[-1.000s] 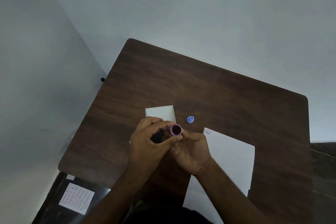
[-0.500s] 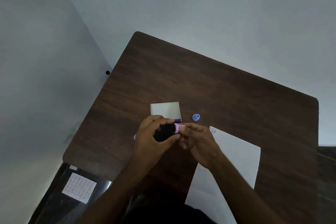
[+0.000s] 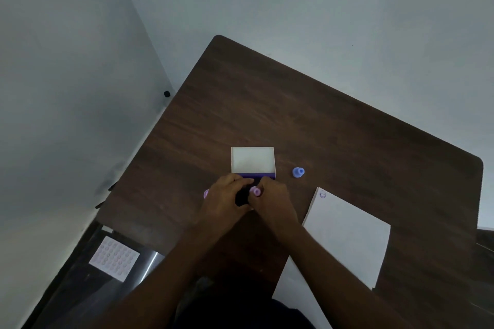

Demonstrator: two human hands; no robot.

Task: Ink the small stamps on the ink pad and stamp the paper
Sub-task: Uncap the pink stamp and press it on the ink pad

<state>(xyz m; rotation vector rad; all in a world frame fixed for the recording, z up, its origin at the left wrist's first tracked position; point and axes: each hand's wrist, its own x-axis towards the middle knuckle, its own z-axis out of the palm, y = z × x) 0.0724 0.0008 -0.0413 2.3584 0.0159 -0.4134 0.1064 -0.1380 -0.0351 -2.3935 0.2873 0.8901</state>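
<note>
1. The right hand (image 3: pixel 272 201) is pinching a small pink stamp (image 3: pixel 255 191) at its fingertips, holding it over the dark ink pad (image 3: pixel 242 197) – whether the stamp face is touching the pad cannot be told.
2. The left hand (image 3: pixel 227 199) is curling round the ink pad's left side, gripping it against the brown table (image 3: pixel 320 125).
3. The pad's open lid (image 3: pixel 252 160), pale inside with a purple strip at its near edge, is lying just beyond the hands.
4. A second pink stamp (image 3: pixel 206 193) is peeking out beside the left hand, partly hidden.
5. A blue stamp (image 3: pixel 298 172) is standing apart on the table, to the right of the lid.
6. The white paper (image 3: pixel 344 238) is lying to the right of the hands – one purple smiley print (image 3: pixel 323 195) is showing at its far corner.
7. A dotted sheet (image 3: pixel 114 258) is lying below the table's left edge.
</note>
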